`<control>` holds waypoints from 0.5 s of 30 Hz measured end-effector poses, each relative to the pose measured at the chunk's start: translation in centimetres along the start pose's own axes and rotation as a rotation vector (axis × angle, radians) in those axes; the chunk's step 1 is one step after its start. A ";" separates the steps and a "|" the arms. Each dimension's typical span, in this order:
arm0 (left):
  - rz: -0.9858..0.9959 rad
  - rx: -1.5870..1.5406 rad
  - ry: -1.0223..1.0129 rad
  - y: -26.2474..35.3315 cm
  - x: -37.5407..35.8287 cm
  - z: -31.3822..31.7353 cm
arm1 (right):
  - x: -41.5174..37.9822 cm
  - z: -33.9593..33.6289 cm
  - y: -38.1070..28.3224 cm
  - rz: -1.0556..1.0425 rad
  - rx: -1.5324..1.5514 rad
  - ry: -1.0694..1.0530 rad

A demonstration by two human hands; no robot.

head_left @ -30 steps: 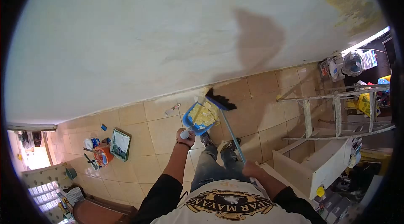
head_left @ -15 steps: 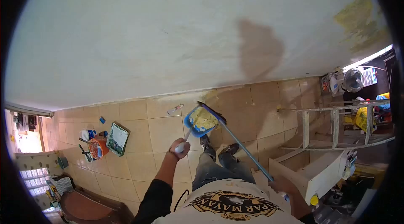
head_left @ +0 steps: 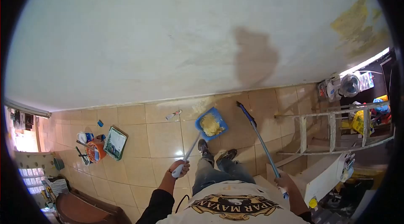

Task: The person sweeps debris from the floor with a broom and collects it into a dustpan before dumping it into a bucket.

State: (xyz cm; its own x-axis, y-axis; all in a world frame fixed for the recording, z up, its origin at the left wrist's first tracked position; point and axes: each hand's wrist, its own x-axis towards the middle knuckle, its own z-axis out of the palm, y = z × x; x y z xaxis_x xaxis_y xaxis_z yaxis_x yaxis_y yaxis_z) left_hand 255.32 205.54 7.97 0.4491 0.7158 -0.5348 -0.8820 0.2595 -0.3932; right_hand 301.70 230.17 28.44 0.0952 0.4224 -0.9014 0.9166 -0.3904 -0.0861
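Note:
My left hand (head_left: 179,168) is closed around the pale handle of a blue dustpan (head_left: 226,128). Yellowish scrapings and dust (head_left: 210,124) lie heaped in the pan, which rests on the tiles just beyond my shoes. In my right hand (head_left: 285,182) is the blue-grey stick of a broom (head_left: 263,143), gripped near its top end. The broom's dark, narrow head (head_left: 245,113) stands on the floor to the right of the dustpan, apart from it. A pale dusty patch (head_left: 204,104) marks the floor beside the pan, close to the wall.
A white wall (head_left: 147,47) rises ahead. Leftward stand a paint tray (head_left: 115,143) and an orange bucket (head_left: 96,151); a small tube-like item (head_left: 173,115) lies nearer. To my right are a ladder (head_left: 332,129), a white cabinet (head_left: 320,177) and a fan (head_left: 350,85).
The broom head has swung right, away from the dustpan's edge. The dustpan has shifted right and turned, with the scrapings still in it.

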 end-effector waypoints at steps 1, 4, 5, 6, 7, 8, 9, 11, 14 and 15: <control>0.008 -0.002 -0.008 -0.2 0.0 0.0 | 0.0 -0.2 -0.4 -0.008 -0.008 0.003; 0.052 -0.024 -0.006 -1.4 -1.3 0.3 | -0.2 0.1 -1.6 -0.149 -0.155 0.138; 0.043 -0.086 -0.039 -1.6 -2.3 0.0 | 0.7 0.5 -1.2 -0.161 -0.355 0.208; 0.038 -0.149 -0.070 -1.9 -3.3 -0.3 | 1.5 0.7 -0.9 -0.174 -0.556 0.277; 0.072 -0.114 -0.035 -2.2 -4.4 -0.8 | 1.3 0.6 -1.7 -0.185 -0.556 0.270; 0.081 -0.114 -0.027 -2.7 -5.7 -0.6 | 0.5 0.2 -2.8 -0.230 -0.589 0.244; 0.095 -0.130 -0.041 -3.3 -7.1 -0.3 | 0.0 0.0 -4.0 -0.275 -0.623 0.218; 0.129 -0.141 -0.042 -4.0 -9.1 -1.0 | 0.2 0.4 -6.2 -0.313 -0.588 0.183; 0.166 -0.118 0.035 -5.1 -11.6 -1.8 | 1.6 2.0 -10.1 -0.522 -0.560 0.099; 0.183 -0.108 0.088 -5.5 -12.3 -1.1 | 3.9 3.7 -11.1 -0.630 -0.541 0.096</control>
State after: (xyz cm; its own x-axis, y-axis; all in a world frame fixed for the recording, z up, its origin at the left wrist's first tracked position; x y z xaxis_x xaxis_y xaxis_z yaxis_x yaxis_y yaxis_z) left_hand 254.80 194.57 15.90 0.2979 0.6839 -0.6660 -0.9317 0.0565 -0.3588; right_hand 290.51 233.16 24.29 -0.4877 0.5071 -0.7106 0.8667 0.3788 -0.3245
